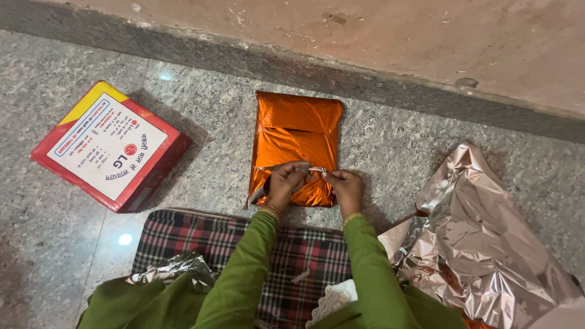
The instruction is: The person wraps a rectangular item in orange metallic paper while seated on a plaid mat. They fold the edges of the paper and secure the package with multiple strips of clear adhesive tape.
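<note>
Here, on a speckled grey stone floor (396, 152), I look down at a flat parcel wrapped in orange foil (295, 143), lying near the centre of the frame just below the base of a pink wall (426, 36). My left hand (285, 183) and right hand (345, 187) meet over the parcel's near edge, at about 6 o'clock on it, fingertips pinched on the two ends of a short strip of clear tape (316, 169) stretched between them. Both wrists carry gold bangles and green sleeves. At 9 o'clock from the parcel, well apart from it, sits a red and yellow cardboard box (109, 146) with a white label. At 4 o'clock, a crumpled sheet of silver foil (481, 237) spreads across the floor. A red and black checked cloth (183, 237) lies at 6 o'clock, beneath my arms.
</note>
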